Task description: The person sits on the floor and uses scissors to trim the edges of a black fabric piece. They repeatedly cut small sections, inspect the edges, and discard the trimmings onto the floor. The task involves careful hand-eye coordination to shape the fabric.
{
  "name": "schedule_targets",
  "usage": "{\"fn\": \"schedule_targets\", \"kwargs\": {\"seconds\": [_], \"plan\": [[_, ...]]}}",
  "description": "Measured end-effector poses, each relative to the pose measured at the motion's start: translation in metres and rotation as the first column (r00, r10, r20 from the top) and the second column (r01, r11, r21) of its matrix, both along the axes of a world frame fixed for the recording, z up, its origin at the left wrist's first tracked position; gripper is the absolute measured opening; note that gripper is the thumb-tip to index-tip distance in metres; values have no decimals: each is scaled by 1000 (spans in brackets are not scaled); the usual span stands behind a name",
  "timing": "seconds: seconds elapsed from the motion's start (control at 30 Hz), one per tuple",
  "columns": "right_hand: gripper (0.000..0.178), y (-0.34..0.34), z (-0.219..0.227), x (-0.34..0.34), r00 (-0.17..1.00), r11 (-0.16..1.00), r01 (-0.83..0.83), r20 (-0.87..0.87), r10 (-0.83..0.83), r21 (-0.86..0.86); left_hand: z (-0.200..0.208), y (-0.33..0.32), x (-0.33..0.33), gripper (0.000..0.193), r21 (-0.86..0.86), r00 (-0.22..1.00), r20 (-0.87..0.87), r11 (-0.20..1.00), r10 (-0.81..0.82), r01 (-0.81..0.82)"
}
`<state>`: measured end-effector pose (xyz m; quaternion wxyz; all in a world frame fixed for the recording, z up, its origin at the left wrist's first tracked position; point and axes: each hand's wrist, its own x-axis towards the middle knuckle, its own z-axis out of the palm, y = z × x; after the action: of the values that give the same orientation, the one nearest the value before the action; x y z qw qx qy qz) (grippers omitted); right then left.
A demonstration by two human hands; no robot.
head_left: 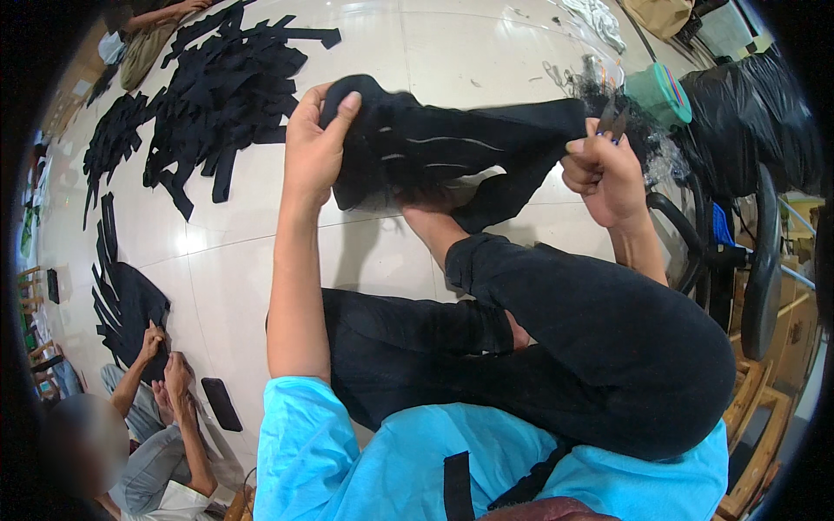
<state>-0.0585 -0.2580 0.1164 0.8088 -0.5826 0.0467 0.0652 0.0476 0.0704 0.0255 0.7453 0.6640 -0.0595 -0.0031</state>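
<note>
A black piece of cloth (469, 126), with several pale slits or lines across it, is stretched out in front of me above the floor. At its left end my left hand (314, 143) is closed on it, thumb on top. My right hand (606, 174) is closed at the cloth's right corner and also holds small dark thread snips (612, 120), their blades pointing up. A lower flap of the cloth hangs down near my bare foot (427, 208), which is partly hidden behind the cloth.
Piles of black cloth strips (230, 95) lie on the tiled floor at far left. A seated co-worker's hands (155, 343) handle more black cloth, beside a phone (221, 404). On the right are loose threads, a green bin (658, 97), a black bag (751, 122) and a chair base.
</note>
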Motion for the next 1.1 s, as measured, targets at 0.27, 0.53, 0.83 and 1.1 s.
{"fn": "schedule_targets", "kwargs": {"seconds": [0.27,0.53,0.83,1.1], "plan": [[33,25,-35,-17,997,994,-76,12,75,76,-18,5,14,23,-80,908,205,931,364,-355],[44,45,-107,-24,989,974,-148,-8,149,-172,-9,31,12,22,283,886,343,865,313,-415],[40,35,-100,-21,992,996,-85,-92,87,33,-12,41,18,25,262,852,377,840,364,-475],[45,-9,-106,-7,992,996,-91,-87,91,9,-20,60,31,27,76,889,219,901,403,-427]]}}
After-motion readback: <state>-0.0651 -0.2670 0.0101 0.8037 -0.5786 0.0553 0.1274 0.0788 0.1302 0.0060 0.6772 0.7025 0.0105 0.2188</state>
